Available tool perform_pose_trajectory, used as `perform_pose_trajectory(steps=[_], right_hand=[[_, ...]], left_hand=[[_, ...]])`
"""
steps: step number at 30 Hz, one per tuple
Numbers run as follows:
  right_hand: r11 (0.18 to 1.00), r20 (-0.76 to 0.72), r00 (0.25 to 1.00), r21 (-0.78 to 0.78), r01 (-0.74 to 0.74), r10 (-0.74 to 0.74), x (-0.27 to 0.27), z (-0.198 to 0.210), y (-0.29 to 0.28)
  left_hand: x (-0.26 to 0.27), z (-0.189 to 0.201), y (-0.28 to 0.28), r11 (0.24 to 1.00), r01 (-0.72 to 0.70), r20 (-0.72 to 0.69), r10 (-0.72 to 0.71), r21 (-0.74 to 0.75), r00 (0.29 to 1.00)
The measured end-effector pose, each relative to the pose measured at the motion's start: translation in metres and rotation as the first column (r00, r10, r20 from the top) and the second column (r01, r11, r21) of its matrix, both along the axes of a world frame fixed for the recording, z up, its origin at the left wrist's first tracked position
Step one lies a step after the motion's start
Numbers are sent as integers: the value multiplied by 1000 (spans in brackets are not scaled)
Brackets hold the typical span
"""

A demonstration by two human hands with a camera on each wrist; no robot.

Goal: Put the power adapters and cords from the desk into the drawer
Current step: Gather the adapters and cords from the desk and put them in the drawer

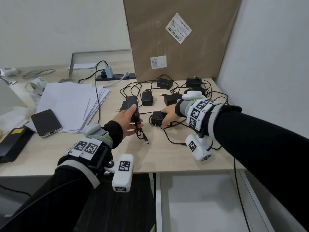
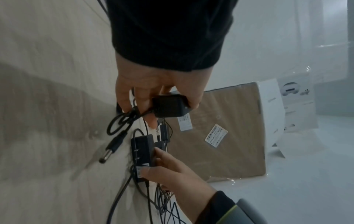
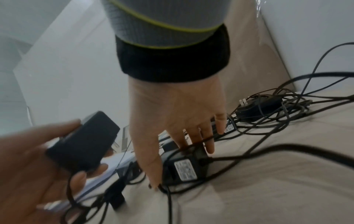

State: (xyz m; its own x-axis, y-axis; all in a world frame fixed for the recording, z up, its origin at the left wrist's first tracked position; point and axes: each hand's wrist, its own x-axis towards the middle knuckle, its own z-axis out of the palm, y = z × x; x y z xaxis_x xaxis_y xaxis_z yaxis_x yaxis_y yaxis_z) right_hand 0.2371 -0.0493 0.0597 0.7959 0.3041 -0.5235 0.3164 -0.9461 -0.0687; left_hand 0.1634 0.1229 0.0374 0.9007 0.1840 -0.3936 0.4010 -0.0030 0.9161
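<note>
My left hand holds a black power adapter just above the desk. Its bundled cord hangs from my fingers, and the barrel plug dangles near the desktop. My right hand reaches in from the right and grips a second black adapter that lies on the desk, thumb on one side and fingers on the other. Several more black adapters and tangled cords lie behind. An open white drawer sits under the desk's front edge.
A large cardboard box leans against the wall behind the adapters. A stack of papers, a phone and a black device lie to the left. A power strip runs along the back. A white wall borders the right.
</note>
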Motion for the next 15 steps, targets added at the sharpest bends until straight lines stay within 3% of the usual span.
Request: perform_pose_trajectory(steps=[3, 9, 15], right_hand=[[1000, -8, 1000, -14, 16, -16, -3, 2, -4], [999, 137, 990, -39, -33, 38, -19, -2, -1], [999, 222, 975, 37, -17, 8, -30, -6, 0]], left_hand=[[-3, -4, -1, 1000, -2, -33, 2, 8, 999], [-9, -13, -6, 999, -42, -65, 40, -28, 997], [-9, -24, -4, 997, -68, -60, 70, 28, 996]])
